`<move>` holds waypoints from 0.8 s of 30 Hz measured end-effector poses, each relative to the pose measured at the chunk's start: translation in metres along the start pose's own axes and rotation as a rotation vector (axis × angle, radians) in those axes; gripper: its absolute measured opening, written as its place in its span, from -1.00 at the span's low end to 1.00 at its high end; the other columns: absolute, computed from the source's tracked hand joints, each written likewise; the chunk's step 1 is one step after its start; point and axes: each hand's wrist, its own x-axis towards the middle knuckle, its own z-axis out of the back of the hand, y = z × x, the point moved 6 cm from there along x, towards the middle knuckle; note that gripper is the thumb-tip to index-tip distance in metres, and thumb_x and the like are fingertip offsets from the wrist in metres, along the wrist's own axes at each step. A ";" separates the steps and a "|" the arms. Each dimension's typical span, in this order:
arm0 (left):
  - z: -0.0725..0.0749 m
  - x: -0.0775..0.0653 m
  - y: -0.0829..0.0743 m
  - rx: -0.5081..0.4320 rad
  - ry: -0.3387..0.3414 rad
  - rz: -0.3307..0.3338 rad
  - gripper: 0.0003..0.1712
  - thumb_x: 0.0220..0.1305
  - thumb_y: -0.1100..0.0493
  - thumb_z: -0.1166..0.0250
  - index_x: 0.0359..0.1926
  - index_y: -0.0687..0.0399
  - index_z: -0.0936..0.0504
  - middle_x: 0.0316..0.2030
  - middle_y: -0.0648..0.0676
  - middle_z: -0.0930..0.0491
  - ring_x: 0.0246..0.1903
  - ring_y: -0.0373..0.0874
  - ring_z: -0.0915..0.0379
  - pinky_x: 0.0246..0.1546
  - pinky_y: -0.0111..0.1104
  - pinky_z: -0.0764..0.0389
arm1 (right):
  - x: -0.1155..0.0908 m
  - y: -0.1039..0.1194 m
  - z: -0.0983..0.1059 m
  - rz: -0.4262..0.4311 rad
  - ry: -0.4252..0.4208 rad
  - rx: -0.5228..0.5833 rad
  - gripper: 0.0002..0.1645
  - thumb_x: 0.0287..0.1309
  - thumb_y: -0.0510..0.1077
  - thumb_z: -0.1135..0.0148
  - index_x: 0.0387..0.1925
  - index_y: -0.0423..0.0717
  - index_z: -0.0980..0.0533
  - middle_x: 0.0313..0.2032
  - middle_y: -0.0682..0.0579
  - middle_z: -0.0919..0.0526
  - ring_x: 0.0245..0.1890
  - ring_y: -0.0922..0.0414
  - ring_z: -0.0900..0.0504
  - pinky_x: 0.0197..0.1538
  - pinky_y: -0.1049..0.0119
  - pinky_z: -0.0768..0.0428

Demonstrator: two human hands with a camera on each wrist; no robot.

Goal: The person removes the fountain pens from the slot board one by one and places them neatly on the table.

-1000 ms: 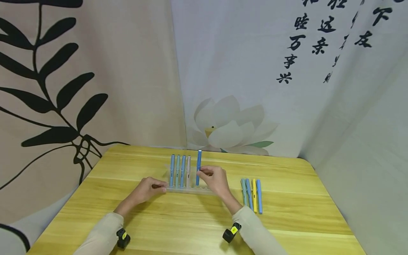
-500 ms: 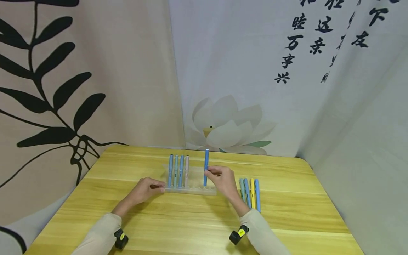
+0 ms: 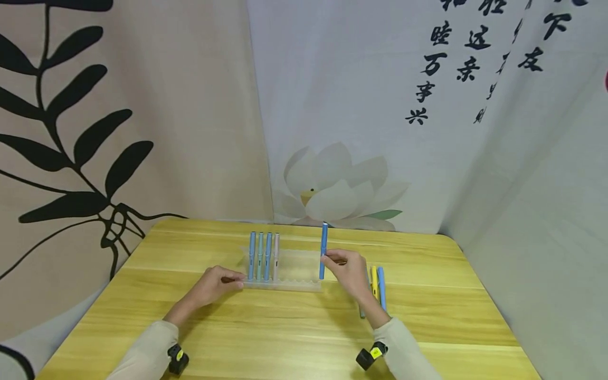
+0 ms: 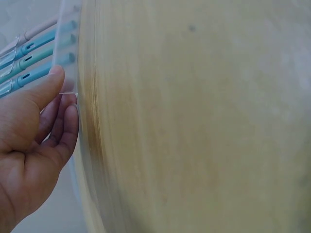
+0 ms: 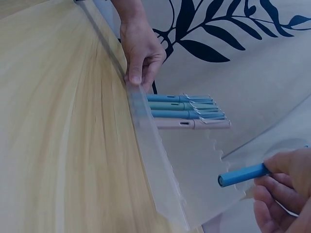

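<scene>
Head cam: high and back on the person's side, looks forward and down across the surface (image 3: 266, 338) to the curtain (image 3: 199, 105) — widest view, both hands mid-frame. Left wrist cam (image 3: 178, 360): tight on the left hand (image 3: 218, 286) at frame left, surface filling most of the rest. Right wrist cam (image 3: 372, 355): close to the right hand (image 3: 349, 272) at frame right, looks left along the rack (image 3: 296, 286) to the left hand, curtain behind. Both wrist views are rolled — racked pens (image 3: 259, 258) sideways there, upright in head. All three share left hand, rack, racked pens; head and right wrist also share right hand.
</scene>
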 end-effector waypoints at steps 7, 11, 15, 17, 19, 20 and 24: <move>0.000 0.000 0.000 0.015 -0.002 -0.008 -0.67 0.41 0.14 -0.34 0.07 0.23 -0.75 0.03 0.19 -0.73 0.00 0.09 -0.68 -0.09 -0.25 -0.70 | -0.004 -0.008 0.018 -0.020 -0.012 -0.033 -0.69 0.27 -0.01 -0.44 -0.05 -0.09 -0.76 -0.24 0.05 -0.81 -0.24 0.14 -0.74 -0.17 0.28 -0.70; 0.000 0.000 0.001 0.008 -0.001 -0.004 -0.68 0.41 0.15 -0.34 0.07 0.23 -0.75 0.04 0.20 -0.72 0.00 0.09 -0.68 -0.09 -0.26 -0.70 | -0.007 -0.012 0.030 -0.039 -0.030 -0.054 -0.70 0.27 -0.01 -0.44 -0.06 -0.08 -0.76 -0.24 0.04 -0.81 -0.24 0.14 -0.74 -0.20 0.29 -0.69; -0.001 0.000 0.001 0.008 -0.004 -0.009 -0.68 0.40 0.16 -0.34 0.07 0.25 -0.74 0.03 0.20 -0.72 -0.01 0.08 -0.68 -0.09 -0.29 -0.70 | -0.011 -0.019 0.041 -0.058 -0.049 -0.063 -0.71 0.25 -0.02 -0.45 -0.08 -0.08 -0.76 -0.25 0.04 -0.81 -0.26 0.13 -0.73 -0.23 0.32 -0.68; -0.001 -0.001 0.001 0.011 -0.005 -0.013 -0.67 0.40 0.16 -0.35 0.07 0.25 -0.74 0.03 0.20 -0.73 -0.02 0.07 -0.69 -0.10 -0.32 -0.70 | -0.013 -0.023 0.046 -0.064 -0.056 -0.071 -0.71 0.25 -0.02 -0.46 -0.08 -0.09 -0.76 -0.26 0.04 -0.81 -0.26 0.13 -0.73 -0.24 0.33 -0.68; -0.001 -0.001 0.001 0.015 -0.005 -0.013 -0.68 0.40 0.16 -0.35 0.07 0.24 -0.74 0.03 0.19 -0.73 -0.03 0.04 -0.69 -0.11 -0.35 -0.69 | -0.014 -0.027 0.051 -0.071 -0.066 -0.085 -0.71 0.24 -0.02 -0.46 -0.09 -0.10 -0.76 -0.27 0.03 -0.81 -0.27 0.14 -0.73 -0.24 0.35 -0.67; -0.001 -0.001 0.001 0.015 -0.006 -0.012 -0.68 0.40 0.15 -0.35 0.07 0.24 -0.75 0.02 0.18 -0.73 -0.03 0.04 -0.69 -0.11 -0.36 -0.69 | -0.014 -0.028 0.054 -0.074 -0.068 -0.091 -0.71 0.24 -0.03 -0.46 -0.09 -0.11 -0.76 -0.27 0.03 -0.81 -0.27 0.14 -0.73 -0.23 0.36 -0.67; 0.000 0.000 0.000 0.015 -0.005 -0.010 -0.68 0.40 0.15 -0.35 0.07 0.23 -0.75 0.03 0.18 -0.73 -0.03 0.04 -0.69 -0.11 -0.36 -0.68 | -0.017 -0.036 0.064 -0.099 -0.074 -0.110 -0.73 0.25 -0.04 -0.46 -0.10 -0.11 -0.76 -0.28 0.03 -0.81 -0.28 0.15 -0.72 -0.28 0.38 -0.65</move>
